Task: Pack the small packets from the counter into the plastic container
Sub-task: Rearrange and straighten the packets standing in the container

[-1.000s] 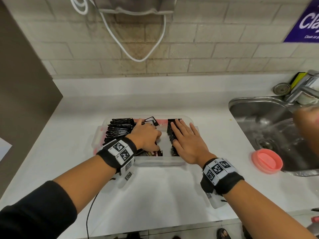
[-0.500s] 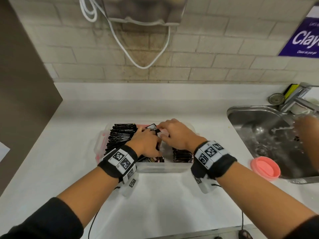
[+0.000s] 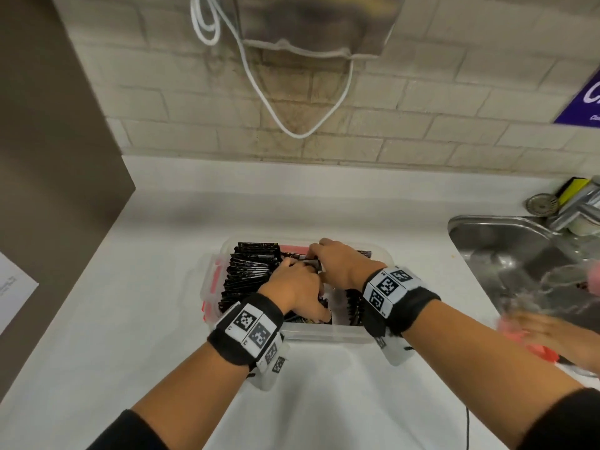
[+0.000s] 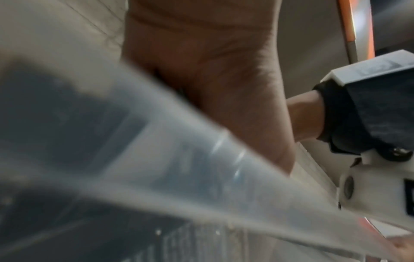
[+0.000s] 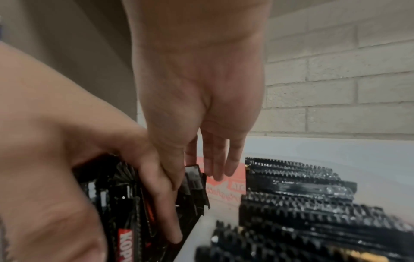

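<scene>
On the white desk (image 3: 156,319) the clear plastic container (image 3: 324,334) holds rows of black packets (image 3: 250,271). Only the right wrist view shows the right hand (image 5: 197,99) pinching a packet (image 5: 193,177) beside the left hand (image 3: 292,285), whose fingers press the left row.

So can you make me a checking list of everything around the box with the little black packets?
Surface: white counter, mostly bare near the box.
Job's things: clear plastic container holding rows of black packets standing on edge; no loose packets seen on the counter.
Clutter: pink lid by the sink, a paper at the left edge.
Grippers: left hand and right hand are both inside the container, the right pinching a packet.
Cables: white cord looping on the wall, thin black wire near the counter's front.
Surroundings: brick wall, another person's blurred hand at the sink.
</scene>
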Available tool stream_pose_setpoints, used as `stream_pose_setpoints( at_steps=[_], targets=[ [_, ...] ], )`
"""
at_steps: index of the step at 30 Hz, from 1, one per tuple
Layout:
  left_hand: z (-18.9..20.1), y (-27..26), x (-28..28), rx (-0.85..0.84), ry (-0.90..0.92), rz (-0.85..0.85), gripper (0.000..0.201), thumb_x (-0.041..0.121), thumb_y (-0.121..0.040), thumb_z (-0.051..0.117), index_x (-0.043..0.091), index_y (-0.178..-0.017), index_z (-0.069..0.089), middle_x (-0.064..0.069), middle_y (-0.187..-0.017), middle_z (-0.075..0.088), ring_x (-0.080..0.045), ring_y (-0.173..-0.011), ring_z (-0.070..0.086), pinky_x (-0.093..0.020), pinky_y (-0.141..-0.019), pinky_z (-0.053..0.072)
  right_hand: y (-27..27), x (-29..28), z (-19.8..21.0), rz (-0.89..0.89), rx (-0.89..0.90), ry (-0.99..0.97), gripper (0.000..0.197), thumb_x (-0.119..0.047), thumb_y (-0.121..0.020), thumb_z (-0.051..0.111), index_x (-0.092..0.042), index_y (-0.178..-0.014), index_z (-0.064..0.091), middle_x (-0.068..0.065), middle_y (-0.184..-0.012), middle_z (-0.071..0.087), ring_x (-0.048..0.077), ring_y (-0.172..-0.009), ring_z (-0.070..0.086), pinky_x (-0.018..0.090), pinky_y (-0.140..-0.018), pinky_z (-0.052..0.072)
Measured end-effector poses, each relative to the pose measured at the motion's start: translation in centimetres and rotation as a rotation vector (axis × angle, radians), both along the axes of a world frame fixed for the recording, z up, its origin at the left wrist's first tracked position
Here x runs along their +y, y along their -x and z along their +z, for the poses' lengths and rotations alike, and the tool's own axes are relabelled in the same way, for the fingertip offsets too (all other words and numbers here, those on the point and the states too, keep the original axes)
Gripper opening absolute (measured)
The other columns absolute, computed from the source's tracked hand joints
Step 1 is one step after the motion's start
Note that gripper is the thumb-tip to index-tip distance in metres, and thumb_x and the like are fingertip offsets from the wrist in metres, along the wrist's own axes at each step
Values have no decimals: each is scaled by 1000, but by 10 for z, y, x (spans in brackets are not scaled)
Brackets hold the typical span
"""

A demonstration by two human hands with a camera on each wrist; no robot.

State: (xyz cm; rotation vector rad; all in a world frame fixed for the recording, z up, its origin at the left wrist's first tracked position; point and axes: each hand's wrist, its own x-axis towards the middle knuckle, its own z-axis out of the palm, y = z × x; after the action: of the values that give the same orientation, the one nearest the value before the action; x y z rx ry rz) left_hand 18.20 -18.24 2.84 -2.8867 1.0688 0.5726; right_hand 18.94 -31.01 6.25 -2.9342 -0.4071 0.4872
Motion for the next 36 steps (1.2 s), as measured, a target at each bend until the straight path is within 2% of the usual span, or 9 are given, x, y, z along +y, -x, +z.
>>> stream_pose_setpoints(
  at_steps=[4,8,11,14,17,22,27,31,36],
  targets=[
    [-5,-1,1,4,-42,1,58,64,-83,55,23,-122,69,-7,-142,50,-23,-140,32,-47,-122,-5,-1,8,-3,10,-35,0,41,-7,-92,59,-4,-131,49,15,-122,54,31,-111,57,37,-96,47],
    [-4,0,3,18,-22,-13,56,63,-85,55,19,-118,70,-8,-145,50,-25,-143,29,-49,-122,-12,-6,15,-1,29,12,64,36,-5,-94,53,-4,-130,54,15,-121,54,32,-110,58,39,-96,49],
    [-1,1,5,40,14,19,46,58,-86,57,19,-103,73,-3,-134,58,-22,-138,36,-54,-117,-18,-11,22,2,57,51,147,27,-7,-96,52,-7,-121,61,13,-117,55,30,-108,59,36,-91,50],
    [3,2,8,42,19,56,40,57,-89,54,20,-91,69,1,-111,64,-20,-126,46,-57,-115,-12,-15,30,3,65,26,222,24,-6,-96,51,-5,-117,63,14,-116,60,31,-105,62,34,-87,51],
    [7,3,11,44,9,67,43,60,-89,53,20,-91,69,2,-103,65,-19,-118,50,-54,-115,-3,-17,36,3,60,-11,259,21,-3,-96,49,-3,-112,62,18,-114,60,33,-103,63,32,-76,47],
    [12,7,10,4,-50,82,61,72,-92,37,21,-101,71,1,-100,69,-19,-120,51,-56,-116,-17,-23,34,13,14,-115,233,14,-8,-98,53,-5,-104,65,16,-105,62,30,-92,63,30,-69,45],
    [21,9,4,-44,-141,73,78,72,-95,19,17,-113,71,-4,-119,69,-22,-144,33,-58,-112,-26,-19,18,34,-50,-202,137,18,-11,-95,55,-9,-107,69,14,-102,65,31,-91,64,33,-74,52],
    [20,11,-1,-55,-233,106,73,64,-100,18,18,-121,69,-10,-143,55,-37,-152,8,-64,-108,-29,-13,-7,42,-123,-205,21,20,-11,-95,53,-8,-110,66,16,-107,65,35,-99,63,38,-84,53],
    [11,8,-1,-41,-170,142,66,62,-100,22,21,-128,65,-7,-151,46,-32,-150,21,-64,-101,-34,-2,-35,39,-210,-184,-208,21,-7,-99,48,-4,-115,60,17,-110,65,32,-101,59,28,-78,41]
  ],
)
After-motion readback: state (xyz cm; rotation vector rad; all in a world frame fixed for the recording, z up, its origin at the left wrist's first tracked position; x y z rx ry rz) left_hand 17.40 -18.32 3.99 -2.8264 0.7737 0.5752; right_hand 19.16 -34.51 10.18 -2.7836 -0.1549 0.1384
